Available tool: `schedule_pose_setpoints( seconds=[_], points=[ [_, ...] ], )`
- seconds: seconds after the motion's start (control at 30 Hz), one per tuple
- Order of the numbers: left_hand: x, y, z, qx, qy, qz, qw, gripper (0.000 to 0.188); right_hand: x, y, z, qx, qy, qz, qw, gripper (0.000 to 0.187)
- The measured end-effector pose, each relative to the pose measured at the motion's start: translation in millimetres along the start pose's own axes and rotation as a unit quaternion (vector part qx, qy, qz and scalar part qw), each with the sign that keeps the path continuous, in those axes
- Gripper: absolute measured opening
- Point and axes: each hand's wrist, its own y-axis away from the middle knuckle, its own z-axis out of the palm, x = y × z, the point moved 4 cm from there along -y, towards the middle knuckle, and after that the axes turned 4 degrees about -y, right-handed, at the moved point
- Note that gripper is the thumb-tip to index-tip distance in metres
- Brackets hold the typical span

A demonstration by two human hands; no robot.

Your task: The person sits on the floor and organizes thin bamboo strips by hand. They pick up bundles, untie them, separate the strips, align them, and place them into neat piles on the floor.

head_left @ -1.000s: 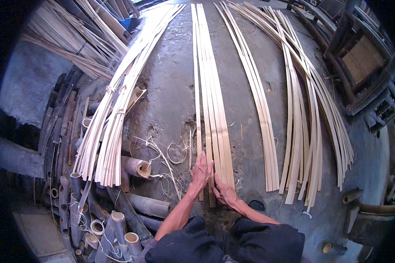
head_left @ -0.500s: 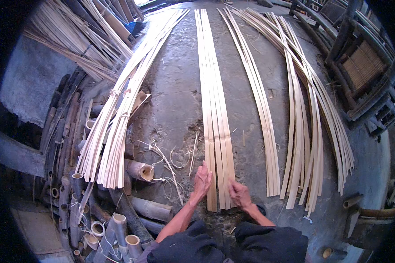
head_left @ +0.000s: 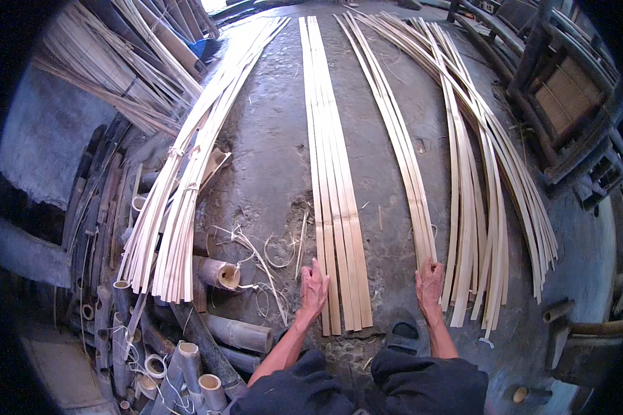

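Note:
In the middle of the floor lies a row of long flat bamboo strips (head_left: 336, 238), side by side, running away from me. My left hand (head_left: 314, 287) rests against the left edge of this row near its close end, its forefinger stretched along the edge. To the right is a narrower group of pale bamboo strips (head_left: 403, 155). Over the near end of that group, my right hand (head_left: 429, 282) has its fingers curled down around the strips and covers their tips.
Tied bundles of strips (head_left: 176, 228) lie at left, above cut bamboo tubes (head_left: 239, 332). More loose strips (head_left: 495, 207) cross each other at right. Dark bamboo furniture (head_left: 567, 104) stands at far right. A dark sandal (head_left: 403, 335) shows between my arms.
My right hand has left the middle row and moved right onto the narrower group of strips. My left hand stays at the row's left edge. The view has shifted slightly.

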Motion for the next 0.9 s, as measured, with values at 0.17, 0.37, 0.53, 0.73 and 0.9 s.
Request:
schedule_pose_setpoints(
  seconds=[0.17,0.37,0.53,0.73,0.9],
  points=[
    [32.8,5.4,-5.5,0.039,-0.093,0.052,0.994,0.07,4.3,3.0,12.1,-0.019,0.048,-0.037,0.998,0.04],
    [65.3,9.3,45.7,-0.067,-0.167,0.192,0.965,0.072,-7.8,3.7,-3.9,-0.012,0.034,-0.012,0.999,0.04],
    [55.3,7.3,54.8,-0.086,-0.174,0.192,0.962,0.073,4.1,5.9,4.2,0.036,-0.02,0.019,0.999,0.036],
    [57.3,10.4,50.6,-0.082,-0.202,0.203,0.955,0.073,12.6,4.1,5.6,-0.037,-0.03,0.014,0.999,0.032],
    [57.0,11.3,51.7,-0.075,-0.193,0.205,0.957,0.071,19.4,4.1,7.8,-0.033,0.017,0.034,0.999,0.031]
  ],
)
